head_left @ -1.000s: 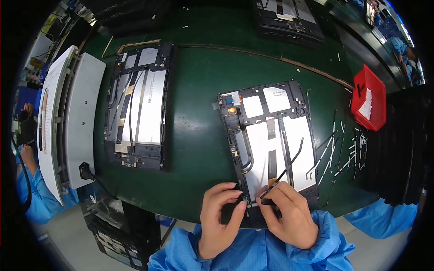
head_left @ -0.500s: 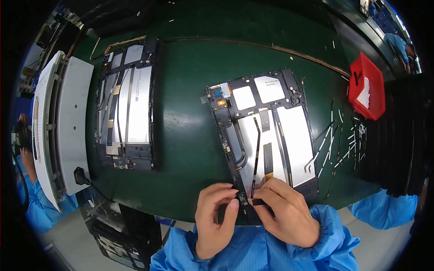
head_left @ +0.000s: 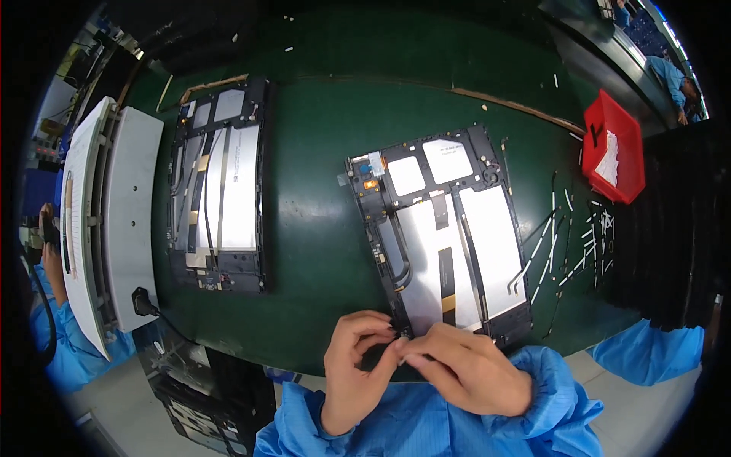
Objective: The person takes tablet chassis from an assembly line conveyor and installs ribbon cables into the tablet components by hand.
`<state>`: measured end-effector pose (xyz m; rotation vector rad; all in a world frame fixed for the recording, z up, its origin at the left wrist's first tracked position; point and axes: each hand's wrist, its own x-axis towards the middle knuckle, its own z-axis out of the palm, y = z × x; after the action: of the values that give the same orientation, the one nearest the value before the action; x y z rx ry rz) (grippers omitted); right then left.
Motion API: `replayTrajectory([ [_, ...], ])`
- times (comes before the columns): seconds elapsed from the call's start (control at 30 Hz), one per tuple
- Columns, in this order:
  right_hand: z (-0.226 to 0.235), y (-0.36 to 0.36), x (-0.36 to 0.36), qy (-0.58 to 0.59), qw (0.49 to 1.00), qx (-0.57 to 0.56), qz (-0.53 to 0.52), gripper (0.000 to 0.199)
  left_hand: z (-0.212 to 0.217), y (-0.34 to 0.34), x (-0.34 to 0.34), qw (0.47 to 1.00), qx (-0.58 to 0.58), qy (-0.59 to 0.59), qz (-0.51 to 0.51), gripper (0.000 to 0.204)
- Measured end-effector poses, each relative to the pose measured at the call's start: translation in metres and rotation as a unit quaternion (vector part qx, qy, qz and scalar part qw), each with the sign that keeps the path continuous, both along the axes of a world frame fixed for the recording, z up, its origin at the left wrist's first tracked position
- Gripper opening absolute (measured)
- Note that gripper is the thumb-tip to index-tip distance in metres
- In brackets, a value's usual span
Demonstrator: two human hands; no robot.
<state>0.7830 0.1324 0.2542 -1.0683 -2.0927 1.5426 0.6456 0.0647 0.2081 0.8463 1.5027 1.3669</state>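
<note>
An opened tablet [head_left: 426,251] with its silver battery and black frame showing lies in front of me, slightly tilted. At its near left corner the fingertips of both hands meet. My left hand [head_left: 359,373] is closed, its thumb and fingers pinched at the frame edge. My right hand [head_left: 466,371] is closed too, thumb and forefinger pressed against the left thumb. Whatever sits between the fingertips is small and mostly hidden. A black flat cable [head_left: 474,259] runs lengthwise across the battery, and a dark strip with a gold band [head_left: 448,303] lies beside it.
A second opened tablet [head_left: 221,190] lies to the left, beside a white device [head_left: 131,221] with a black plug [head_left: 143,302]. On the right are a red bin [head_left: 626,164] and several thin black and white strips [head_left: 544,244]. Another person's blue sleeve [head_left: 651,352] shows at the right.
My right hand has moved left, its fingertips now at my left thumb. The narrow black strip that stood along the battery above it no longer shows there. The view has shifted slightly.
</note>
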Motion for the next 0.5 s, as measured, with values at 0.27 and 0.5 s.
replayTrajectory([
  [0.27, -0.012, -0.012, 0.000, -0.104, 0.972, 0.205, -0.053, 0.020, 0.012, -0.039, -0.018, 0.966, -0.180, -0.060, -0.175, 0.024],
  [0.5, -0.004, -0.013, 0.015, 0.106, 0.990, 0.082, -0.043, 0.034, 0.011, -0.026, -0.008, 0.973, -0.093, -0.169, -0.129, 0.020],
])
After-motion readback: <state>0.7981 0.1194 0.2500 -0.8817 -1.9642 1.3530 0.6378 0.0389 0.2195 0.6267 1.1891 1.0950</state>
